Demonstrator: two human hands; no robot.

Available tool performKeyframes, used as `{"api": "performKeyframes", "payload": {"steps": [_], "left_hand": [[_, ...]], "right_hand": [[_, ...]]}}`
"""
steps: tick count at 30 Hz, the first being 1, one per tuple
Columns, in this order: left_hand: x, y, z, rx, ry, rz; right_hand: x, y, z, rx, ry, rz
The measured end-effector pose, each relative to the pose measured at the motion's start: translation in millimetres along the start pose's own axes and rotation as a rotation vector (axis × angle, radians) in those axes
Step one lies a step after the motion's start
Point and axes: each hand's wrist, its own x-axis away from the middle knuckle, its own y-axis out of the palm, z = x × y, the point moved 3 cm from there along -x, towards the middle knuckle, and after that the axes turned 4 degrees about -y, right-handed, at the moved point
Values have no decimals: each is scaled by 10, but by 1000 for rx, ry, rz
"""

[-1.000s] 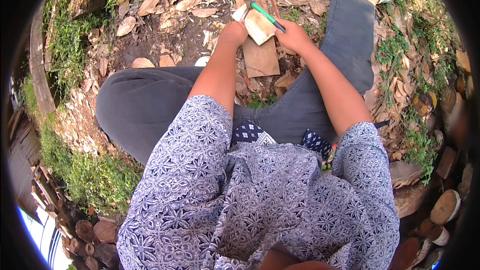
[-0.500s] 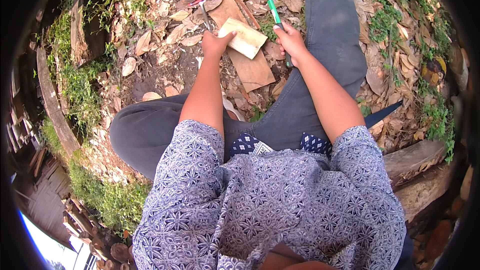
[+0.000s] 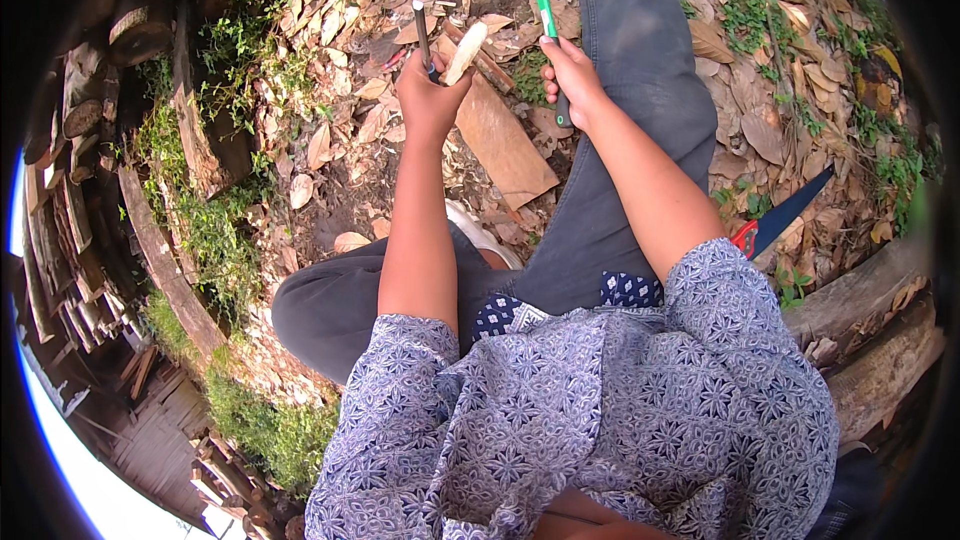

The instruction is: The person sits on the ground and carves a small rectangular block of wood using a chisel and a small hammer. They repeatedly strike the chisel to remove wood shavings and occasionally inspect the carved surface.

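My left hand (image 3: 430, 95) is closed around a pale wood block (image 3: 465, 52), which shows a narrow side and tilts up to the right. A slim dark rod-like tool (image 3: 421, 30) with a pale tip stands up from the same fist. My right hand (image 3: 573, 80) is wrapped around a green-and-black handled tool (image 3: 546, 15) beside my right leg; its working end is not clear. The two hands are apart. A flat brown board (image 3: 508, 145) lies on the leaves between them. On the ground by my left hand is a small red object (image 3: 394, 60), partly hidden.
A handsaw (image 3: 790, 212) with a red handle lies to my right, past my elbow. Logs (image 3: 870, 360) lie at the lower right. Dry leaves (image 3: 765, 130) cover the ground. At the left are a long timber (image 3: 165, 250), green plants and stacked wood (image 3: 80, 210).
My left hand has turned the wood block from its broad face to a narrow side, and the dark rod now points up from that fist. My right hand keeps its tool. The view has shifted.
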Motion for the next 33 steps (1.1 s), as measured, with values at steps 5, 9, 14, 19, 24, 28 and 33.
{"api": "performKeyframes", "payload": {"steps": [5, 9, 14, 19, 24, 28, 33], "left_hand": [[28, 74, 414, -204, 117, 54], [70, 129, 569, -189, 190, 26], [119, 259, 717, -188, 306, -33], [20, 213, 726, 358, 158, -28], [-163, -115, 1067, 716, -141, -112], [-206, -358, 1241, 802, -216, -204], [-178, -436, 1433, 825, -219, -373]], "right_hand": [[27, -5, -75, -5, 20, 30], [99, 84, -221, -40, -22, -49], [95, 97, -334, -103, -80, -105], [133, 93, -420, -191, -70, -20], [243, 17, -657, -98, -208, -13], [541, 107, -972, -3, -337, -154], [785, 127, -1304, 172, -568, -173]]}}
